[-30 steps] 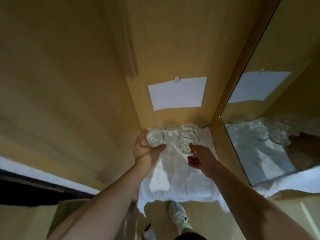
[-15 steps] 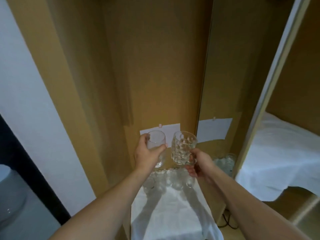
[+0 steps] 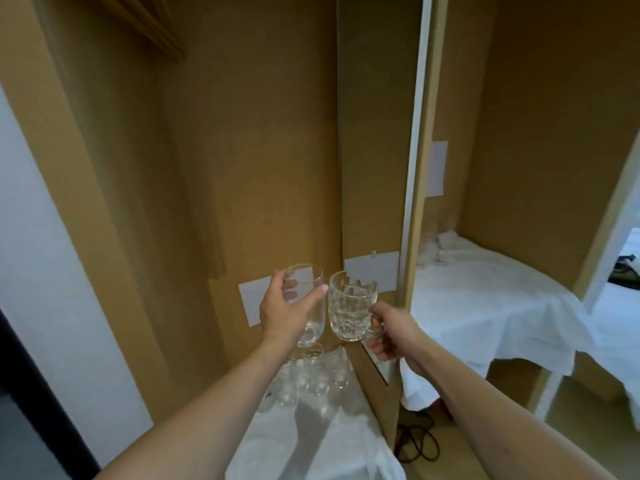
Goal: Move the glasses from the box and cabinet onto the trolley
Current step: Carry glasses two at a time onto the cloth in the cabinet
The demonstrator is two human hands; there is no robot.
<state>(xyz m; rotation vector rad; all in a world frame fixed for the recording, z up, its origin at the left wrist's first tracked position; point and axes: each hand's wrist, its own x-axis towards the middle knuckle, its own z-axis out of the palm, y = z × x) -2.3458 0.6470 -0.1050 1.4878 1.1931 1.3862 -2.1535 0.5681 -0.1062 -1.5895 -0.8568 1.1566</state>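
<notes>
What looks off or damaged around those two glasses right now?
Nothing stands out. The left hand grips a smooth glass and the right hand holds a dimpled mug by its handle, both upright, apparently intact. More glasses stand on the white cloth below.

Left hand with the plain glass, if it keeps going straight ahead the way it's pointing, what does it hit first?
Probably the white paper sheet on the cabinet back wall behind the left hand and its plain glass; depth is unclear.

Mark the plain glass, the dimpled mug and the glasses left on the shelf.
plain glass (image 3: pixel 313 315), head view, lower bowl below the thumb
dimpled mug (image 3: pixel 349 311), head view, middle of the patterned wall
glasses on the shelf (image 3: pixel 311 377), head view, middle of the cluster
</notes>
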